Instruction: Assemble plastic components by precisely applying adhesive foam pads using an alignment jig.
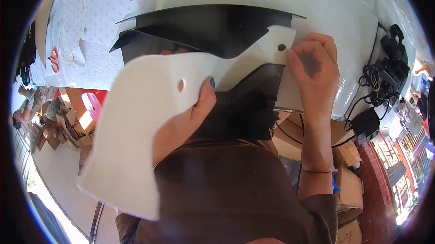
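Note:
A white, curved flat sheet (131,103) with a small hole near each end spans the middle of the view, raised above the table. My left hand (192,114) grips its narrower middle, thumb on top and fingers mostly hidden behind. At the sheet's right end, my right hand (317,62) pinches the edge beside a hole between thumb and forefinger, the other fingers curled. Behind and below the sheet are black curved plastic panels (195,24), partly covered by it; where they rest at the near side is hard to make out.
Red-handled scissors (55,60) lie on the left of the white-covered table (317,3). Black cables and adapters (385,71) are bunched at its right edge. Cardboard boxes (349,189) stand below on the right, with more cardboard (68,121) and a pink object (92,104) at left.

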### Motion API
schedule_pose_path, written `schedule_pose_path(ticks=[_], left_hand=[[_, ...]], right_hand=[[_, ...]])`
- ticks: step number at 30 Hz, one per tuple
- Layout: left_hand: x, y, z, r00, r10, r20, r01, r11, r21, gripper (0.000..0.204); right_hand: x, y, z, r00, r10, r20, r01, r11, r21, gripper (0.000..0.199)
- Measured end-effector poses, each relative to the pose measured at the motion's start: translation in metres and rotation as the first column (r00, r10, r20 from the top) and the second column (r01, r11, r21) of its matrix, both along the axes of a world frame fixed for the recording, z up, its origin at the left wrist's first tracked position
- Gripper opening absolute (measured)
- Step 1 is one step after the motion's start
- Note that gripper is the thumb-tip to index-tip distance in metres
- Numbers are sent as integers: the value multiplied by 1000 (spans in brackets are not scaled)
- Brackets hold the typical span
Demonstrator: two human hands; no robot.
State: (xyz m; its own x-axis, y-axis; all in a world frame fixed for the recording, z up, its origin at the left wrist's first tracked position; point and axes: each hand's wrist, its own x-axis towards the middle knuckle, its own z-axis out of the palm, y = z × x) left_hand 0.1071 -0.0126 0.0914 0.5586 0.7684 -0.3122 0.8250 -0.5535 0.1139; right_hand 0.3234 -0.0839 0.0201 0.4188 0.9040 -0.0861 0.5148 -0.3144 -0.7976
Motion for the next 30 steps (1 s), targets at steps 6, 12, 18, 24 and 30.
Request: schedule_pose_path(ticks=[6, 12, 18, 24, 30], left_hand=[[15, 10, -1, 991, -22, 132, 38, 992, -120, 22], [13, 10, -13, 951, 7, 308, 44, 986, -160, 22], [14, 11, -13, 946, 16, 323, 35, 988, -151, 24], [12, 10, -15, 955, 6, 295, 42, 987, -157, 23], [11, 10, -15, 950, 6, 312, 40, 989, -141, 22]], right_hand=[[2, -3, 1, 999, 11, 45, -9, 1000, -30, 12], [2, -4, 0, 1000, -12, 12, 13, 999, -42, 12], [3, -3, 0, 999, 16, 44, -15, 1000, -28, 12], [2, -2, 0, 997, 26, 72, -23, 999, -41, 12], [2, -2, -1, 997, 25, 74, -23, 999, -30, 12]])
